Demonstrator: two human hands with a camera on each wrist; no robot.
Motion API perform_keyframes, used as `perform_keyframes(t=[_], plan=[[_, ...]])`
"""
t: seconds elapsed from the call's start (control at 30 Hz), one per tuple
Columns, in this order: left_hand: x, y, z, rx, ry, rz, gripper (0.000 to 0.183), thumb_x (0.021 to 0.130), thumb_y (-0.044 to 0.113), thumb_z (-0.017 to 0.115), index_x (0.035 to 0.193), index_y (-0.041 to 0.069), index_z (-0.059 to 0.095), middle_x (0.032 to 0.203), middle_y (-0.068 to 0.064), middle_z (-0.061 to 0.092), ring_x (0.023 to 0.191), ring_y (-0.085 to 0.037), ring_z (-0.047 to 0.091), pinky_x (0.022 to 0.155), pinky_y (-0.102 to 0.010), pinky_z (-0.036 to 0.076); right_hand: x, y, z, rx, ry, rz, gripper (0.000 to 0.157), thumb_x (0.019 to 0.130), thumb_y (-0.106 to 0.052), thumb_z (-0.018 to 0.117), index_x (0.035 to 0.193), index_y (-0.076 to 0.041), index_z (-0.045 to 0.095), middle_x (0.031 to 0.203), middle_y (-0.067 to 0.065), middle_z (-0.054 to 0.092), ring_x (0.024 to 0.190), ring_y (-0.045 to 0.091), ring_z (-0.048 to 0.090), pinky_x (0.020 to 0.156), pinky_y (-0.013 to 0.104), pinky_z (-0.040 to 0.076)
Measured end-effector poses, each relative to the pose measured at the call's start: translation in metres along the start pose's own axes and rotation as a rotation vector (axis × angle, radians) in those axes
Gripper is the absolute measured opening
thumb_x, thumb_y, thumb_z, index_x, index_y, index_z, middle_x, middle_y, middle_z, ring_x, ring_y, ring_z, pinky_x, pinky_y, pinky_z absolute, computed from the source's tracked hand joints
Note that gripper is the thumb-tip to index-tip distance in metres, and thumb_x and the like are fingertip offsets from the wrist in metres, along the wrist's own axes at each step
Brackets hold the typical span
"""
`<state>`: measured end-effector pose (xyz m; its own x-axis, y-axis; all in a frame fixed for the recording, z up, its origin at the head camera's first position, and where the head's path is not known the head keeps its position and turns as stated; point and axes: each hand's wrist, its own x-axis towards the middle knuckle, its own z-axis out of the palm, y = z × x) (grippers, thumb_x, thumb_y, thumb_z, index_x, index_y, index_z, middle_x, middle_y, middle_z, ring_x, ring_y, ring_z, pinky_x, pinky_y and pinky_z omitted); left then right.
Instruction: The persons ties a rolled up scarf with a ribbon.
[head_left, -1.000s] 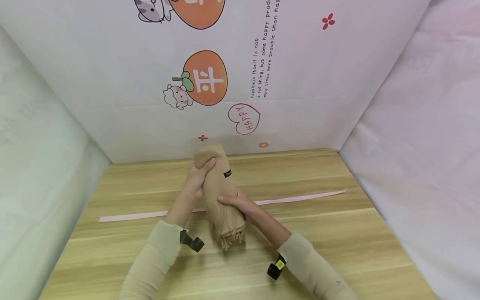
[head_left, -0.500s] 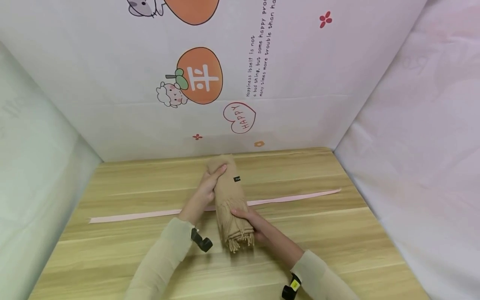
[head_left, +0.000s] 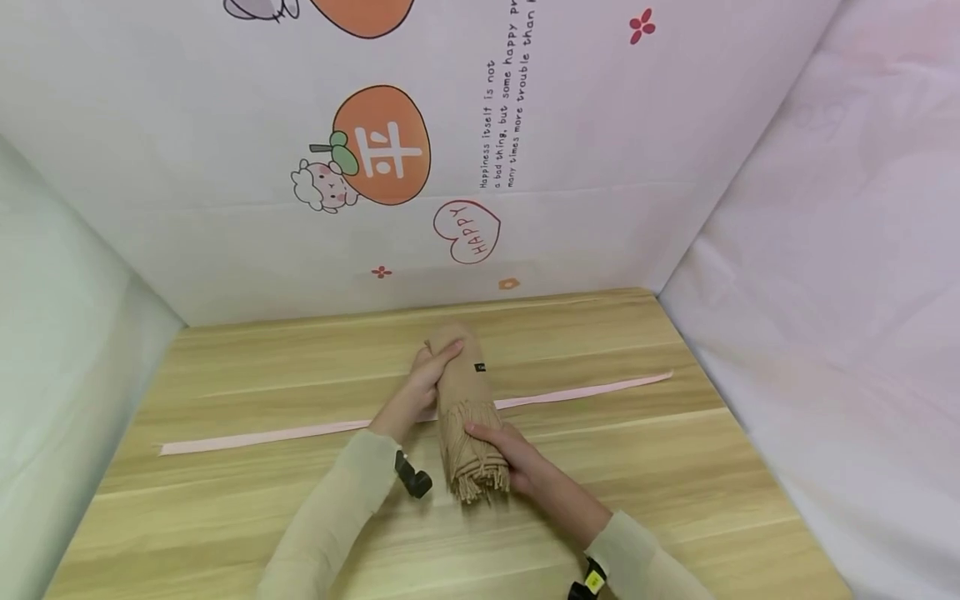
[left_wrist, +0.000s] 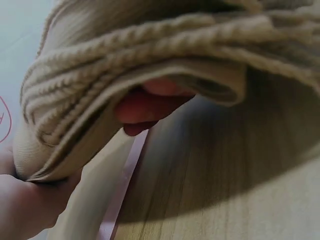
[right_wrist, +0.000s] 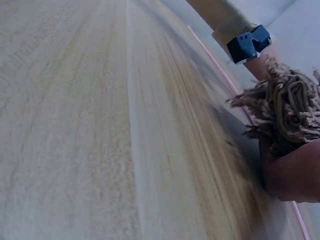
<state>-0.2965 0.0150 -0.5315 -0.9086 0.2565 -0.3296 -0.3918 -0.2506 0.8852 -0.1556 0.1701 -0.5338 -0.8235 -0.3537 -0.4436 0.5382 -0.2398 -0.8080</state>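
A folded tan scarf (head_left: pixel 463 379) with a fringed near end and a small black label lies between both hands, close over the table. My left hand (head_left: pixel 429 372) grips its far part from the left, thumb on top. Around the fringed end, my right hand (head_left: pixel 512 450) holds from the right with the thumb across the upper face. In the left wrist view the scarf's layered edge and twisted tassels (left_wrist: pixel 75 95) show, with fingertips (left_wrist: pixel 145 107) curled beneath. The right wrist view shows the rolled fringe (right_wrist: pixel 292 102) above the right hand (right_wrist: pixel 295 175).
A pink strip (head_left: pixel 585 392) runs across the wooden table (head_left: pixel 225 508), passing under the scarf. Behind stands a white printed backdrop (head_left: pixel 570 167); white cloth walls (head_left: pixel 810 292) close off both sides. Black wrist cameras (head_left: pixel 414 475) sit at the cuffs.
Both hands have brought the scarf lower and slightly right, nearer the table. Its far end has become rounder and narrower, while the head view has shifted a little.
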Motion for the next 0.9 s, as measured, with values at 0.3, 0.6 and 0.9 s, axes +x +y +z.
perform_keyframes(t=[0.3,0.6,0.9], plan=[[0.006,-0.002,0.002,0.203,0.021,0.103,0.061,0.091,0.019,0.073,0.137,0.004,0.035,0.130,-0.017,0.055,0.108,-0.026,0.065,0.097,-0.035,0.055,0.003,-0.003,0.000,-0.032,0.060,0.021,0.063,0.093,-0.033,0.070,0.137,0.002,0.042,0.100,0.007,0.072,0.087,0.017,0.073,0.081,0.032,0.061],[0.014,-0.002,0.002,0.565,0.082,0.238,0.076,0.093,0.021,0.071,0.151,0.003,0.026,0.147,-0.029,0.042,0.135,-0.044,0.045,0.112,-0.056,0.040,0.003,-0.005,0.000,-0.013,0.070,0.018,0.058,0.094,-0.031,0.068,0.134,0.004,0.044,0.097,0.006,0.072,0.085,0.016,0.073,0.079,0.029,0.061],[0.010,0.001,0.002,0.801,0.127,0.328,0.075,0.093,0.026,0.071,0.149,-0.001,0.029,0.141,-0.034,0.048,0.131,-0.048,0.048,0.109,-0.058,0.042,-0.023,-0.021,-0.028,-0.194,-0.109,0.030,0.056,0.107,-0.037,0.043,0.128,0.015,0.051,0.093,0.002,0.070,0.080,0.012,0.069,0.073,0.026,0.059]])
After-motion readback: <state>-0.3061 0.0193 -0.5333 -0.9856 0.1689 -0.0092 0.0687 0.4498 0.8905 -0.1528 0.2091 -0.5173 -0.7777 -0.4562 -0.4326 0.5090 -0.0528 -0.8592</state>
